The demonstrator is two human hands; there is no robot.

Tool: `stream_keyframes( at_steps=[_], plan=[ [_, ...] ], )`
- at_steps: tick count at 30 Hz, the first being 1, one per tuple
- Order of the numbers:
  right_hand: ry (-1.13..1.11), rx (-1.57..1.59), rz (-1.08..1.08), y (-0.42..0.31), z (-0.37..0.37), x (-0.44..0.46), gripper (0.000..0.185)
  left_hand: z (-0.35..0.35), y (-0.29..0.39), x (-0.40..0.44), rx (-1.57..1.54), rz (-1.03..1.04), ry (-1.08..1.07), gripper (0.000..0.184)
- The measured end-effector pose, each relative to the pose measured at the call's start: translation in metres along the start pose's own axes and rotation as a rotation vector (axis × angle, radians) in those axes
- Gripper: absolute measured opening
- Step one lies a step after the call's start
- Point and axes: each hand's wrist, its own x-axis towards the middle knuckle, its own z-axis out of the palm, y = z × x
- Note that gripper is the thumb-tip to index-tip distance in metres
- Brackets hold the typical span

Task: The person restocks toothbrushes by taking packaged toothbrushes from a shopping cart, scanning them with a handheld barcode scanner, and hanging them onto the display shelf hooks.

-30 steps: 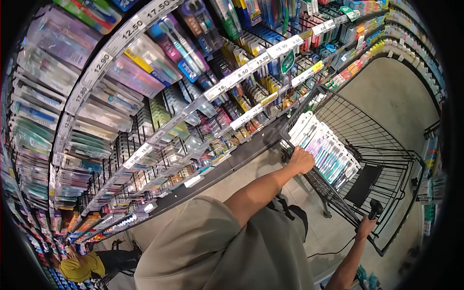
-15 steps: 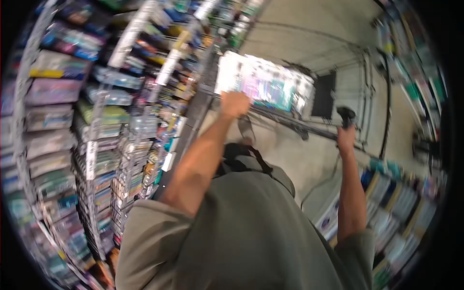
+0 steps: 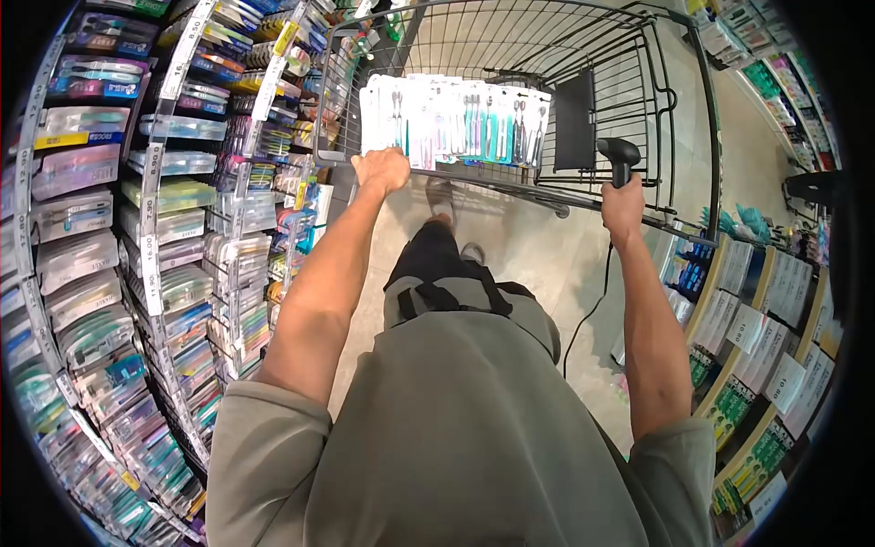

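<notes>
My left hand (image 3: 381,170) is closed around the push bar (image 3: 510,190) of a black wire shopping cart (image 3: 706,137), near its left end. My right hand (image 3: 622,210) grips a black handheld barcode scanner (image 3: 621,157), whose head stands up above the fist at the bar's right side. A thin cord (image 3: 597,305) hangs down from that hand. Just beyond the bar, a row of packaged toothbrushes (image 3: 474,123) with white, purple and teal colours lies at the near end of the cart. A dark flat panel (image 3: 573,118) stands to the right of these packs.
On the left, racks (image 3: 150,228) hold many blister packs behind price strips. Shelves of boxed goods (image 3: 766,337) with price tags line the lower right, and more shelves (image 3: 784,73) stand at the upper right. My feet (image 3: 439,196) are on the pale floor below the bar.
The view has turned and steadied, with the cart and toothbrush packs now further left and higher in view. Both hands keep their holds on the push bar and the scanner.
</notes>
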Motion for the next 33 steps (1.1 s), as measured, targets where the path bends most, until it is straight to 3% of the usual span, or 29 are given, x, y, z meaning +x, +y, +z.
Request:
stream_keyframes(
  at_steps=[6,10,12,13,14,15,21,23,27,33],
  plan=[
    [-0.009,-0.015,-0.024,-0.002,-0.008,-0.023,0.038,0.006,-0.003,-0.020,0.054,-0.036,-0.094,0.043],
    [0.064,0.006,-0.062,0.049,0.004,-0.055,0.039,0.045,-0.017,-0.025,0.061,0.040,-0.137,0.040],
    [-0.023,0.136,-0.037,0.068,0.009,-0.062,0.047,0.038,-0.017,-0.045,0.097,0.114,-0.162,0.041],
    [0.044,0.069,-0.058,0.091,0.022,-0.058,0.050,0.049,-0.018,-0.041,0.112,0.093,-0.194,0.041],
    [0.104,-0.041,-0.130,0.078,0.014,-0.071,0.049,0.051,-0.020,-0.048,0.088,0.100,-0.159,0.040],
    [0.032,-0.062,-0.037,0.050,0.000,-0.087,0.047,0.058,-0.022,-0.046,0.023,0.078,-0.200,0.040],
    [0.004,0.064,-0.036,0.046,0.003,-0.098,0.029,0.043,-0.033,-0.078,-0.033,0.094,-0.165,0.039],
    [-0.033,0.086,0.078,0.030,-0.003,-0.115,0.026,0.049,-0.039,-0.085,-0.064,0.089,-0.130,0.037],
    [0.093,0.031,-0.147,0.077,0.015,-0.100,0.028,0.049,-0.053,-0.094,-0.109,0.108,-0.150,0.037],
    [-0.001,0.067,-0.077,0.019,-0.010,-0.145,0.030,0.050,-0.075,-0.108,-0.190,0.082,-0.139,0.035]
  ],
)
